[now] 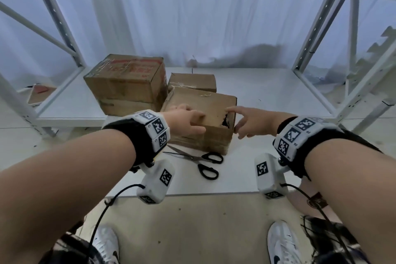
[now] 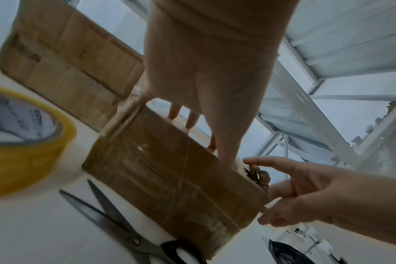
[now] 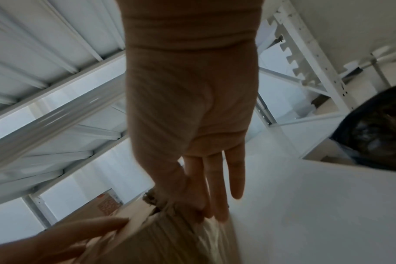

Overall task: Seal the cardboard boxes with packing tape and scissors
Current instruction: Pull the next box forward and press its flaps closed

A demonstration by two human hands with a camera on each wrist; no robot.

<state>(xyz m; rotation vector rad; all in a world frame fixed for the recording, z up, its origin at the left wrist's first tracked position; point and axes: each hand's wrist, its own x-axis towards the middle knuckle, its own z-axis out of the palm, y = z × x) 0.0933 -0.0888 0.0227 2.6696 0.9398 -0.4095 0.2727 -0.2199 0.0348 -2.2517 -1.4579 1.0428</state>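
Note:
A small worn cardboard box [image 1: 199, 103] stands near the front of the white shelf, with a torn hole at its top right front edge [image 1: 225, 122]. My left hand [image 1: 188, 120] lies on the box's top left with straight fingers, thumb along the front edge. My right hand [image 1: 246, 121] touches the top by the tear with its index finger; the other fingers [image 3: 215, 187] run straight down the right side. Black-handled scissors [image 1: 201, 161] lie open in front of the box. A yellow tape roll [image 2: 23, 139] sits to the box's left, seen only in the left wrist view.
A larger taped box [image 1: 126, 85] stands at the back left, and a small one [image 1: 192, 81] sits behind the near box. White rack uprights [image 1: 317, 28] flank the shelf board [image 1: 267, 96]. An upper shelf runs overhead. My white shoes [image 1: 282, 244] are below the shelf edge.

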